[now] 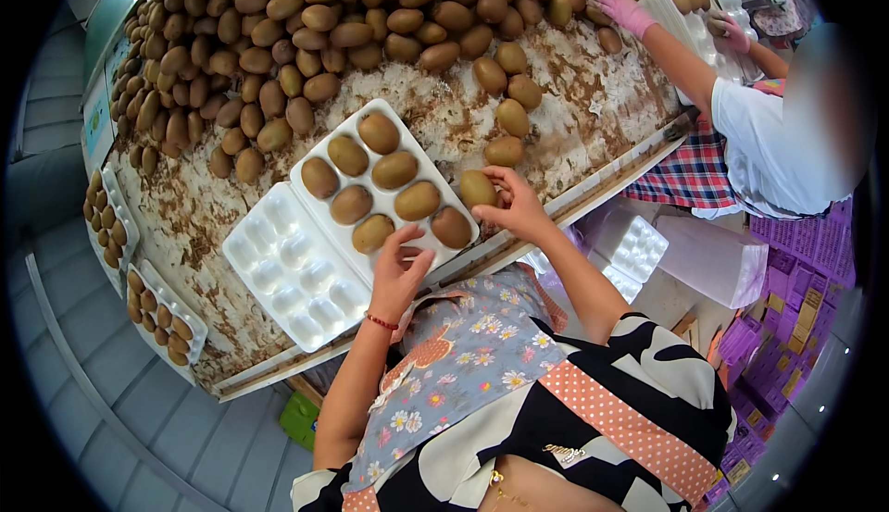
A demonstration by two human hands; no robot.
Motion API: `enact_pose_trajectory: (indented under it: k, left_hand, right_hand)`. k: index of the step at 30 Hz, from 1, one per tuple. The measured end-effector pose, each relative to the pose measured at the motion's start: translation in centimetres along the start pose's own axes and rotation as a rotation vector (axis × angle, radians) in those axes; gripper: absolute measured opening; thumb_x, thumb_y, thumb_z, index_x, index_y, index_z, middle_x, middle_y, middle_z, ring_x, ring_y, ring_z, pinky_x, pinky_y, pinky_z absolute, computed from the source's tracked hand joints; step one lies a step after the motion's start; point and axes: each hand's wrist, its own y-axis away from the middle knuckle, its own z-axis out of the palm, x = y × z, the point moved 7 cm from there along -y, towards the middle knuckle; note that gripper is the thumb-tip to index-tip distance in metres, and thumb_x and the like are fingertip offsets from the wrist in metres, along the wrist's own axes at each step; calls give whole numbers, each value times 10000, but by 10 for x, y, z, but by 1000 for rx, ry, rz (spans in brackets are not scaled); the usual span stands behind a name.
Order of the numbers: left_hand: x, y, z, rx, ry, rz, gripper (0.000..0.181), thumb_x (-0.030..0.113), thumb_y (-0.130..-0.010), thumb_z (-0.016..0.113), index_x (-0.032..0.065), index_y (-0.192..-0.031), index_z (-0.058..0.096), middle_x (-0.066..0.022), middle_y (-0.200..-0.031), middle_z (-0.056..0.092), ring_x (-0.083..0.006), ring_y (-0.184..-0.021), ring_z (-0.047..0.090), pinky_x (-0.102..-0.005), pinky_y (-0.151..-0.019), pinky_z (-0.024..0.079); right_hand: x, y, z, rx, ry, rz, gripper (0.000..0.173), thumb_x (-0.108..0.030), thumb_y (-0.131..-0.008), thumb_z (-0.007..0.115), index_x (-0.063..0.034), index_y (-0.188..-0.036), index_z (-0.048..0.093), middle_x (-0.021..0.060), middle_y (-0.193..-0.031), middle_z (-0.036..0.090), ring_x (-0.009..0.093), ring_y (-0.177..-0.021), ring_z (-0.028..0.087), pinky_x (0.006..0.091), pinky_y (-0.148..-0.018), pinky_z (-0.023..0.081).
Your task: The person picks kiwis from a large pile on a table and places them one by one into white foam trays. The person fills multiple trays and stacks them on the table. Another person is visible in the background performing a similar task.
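My right hand (517, 208) holds a brown kiwifruit (478, 188) between thumb and fingers, just off the right edge of a white hinged moulded tray (298, 168). Several kiwifruit (395, 170) sit in the cavities of the tray's right half. Its left half, the lid (295, 269), lies folded open with bare cavities. Over the near end of the filled half is my left hand (398, 272), fingers curved and thumb apart; what lies beneath the fingers is hidden. Right of the tray, a short row of loose kiwifruit (512, 118) rests on the dirt-stained tabletop (444, 120).
A large heap of kiwifruit (292, 33) covers the table's far side. Two filled trays (167, 314) stand at the left edge. At right, a co-worker's pink-gloved hand (623, 12) reaches to the heap beside stacked trays (670, 12). Purple crates (785, 290) stand below.
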Motion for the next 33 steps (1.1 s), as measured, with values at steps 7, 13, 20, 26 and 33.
enact_pose_trajectory:
  k: [7, 13, 20, 26, 33]
  left_hand:
    - [-13, 5, 6, -48, 290, -191, 505, 183, -881, 625, 67, -1322, 406, -79, -1197, 506, -149, -986, 572, -266, -721, 512]
    - [-46, 41, -60, 223, -122, -198, 548, 216, -842, 678, 16, -1285, 425, -112, -1168, 535, -114, -835, 608, -242, -629, 505]
    - [-43, 40, -57, 436, -606, 83, 430, 183, -811, 700, 60, -1195, 550, -101, -1070, 466, -164, -691, 598, -271, -591, 503]
    - [-37, 50, -56, 515, -688, 29, 458, 219, -801, 713, 87, -1213, 562, -96, -1008, 478, -146, -634, 526, -294, -601, 480]
    - [-29, 46, -55, 479, -876, 143, 552, 227, -740, 753, 103, -1234, 540, -127, -1019, 494, -261, -792, 576, -356, -650, 494]
  right_hand:
    - [-56, 15, 10, 39, 518, -478, 571, -194, -731, 729, -84, -1236, 486, 149, -1153, 565, 292, -799, 632, 347, -626, 522]
    - [-15, -37, -50, 115, 1180, -329, 541, -73, -733, 653, -149, -1235, 468, 57, -1318, 446, 321, -838, 631, 414, -637, 515]
    - [-49, -29, -24, 142, 737, -358, 543, -346, -704, 744, -78, -1120, 520, 147, -1016, 622, 323, -816, 639, 381, -685, 519]
    - [-77, 35, 80, 77, 819, -501, 522, -346, -677, 766, -63, -1021, 494, 125, -884, 548, 312, -658, 610, 390, -559, 507]
    - [-50, 33, 122, -140, 1012, -404, 443, -304, -709, 741, -42, -964, 492, 142, -910, 528, 328, -703, 607, 390, -572, 507]
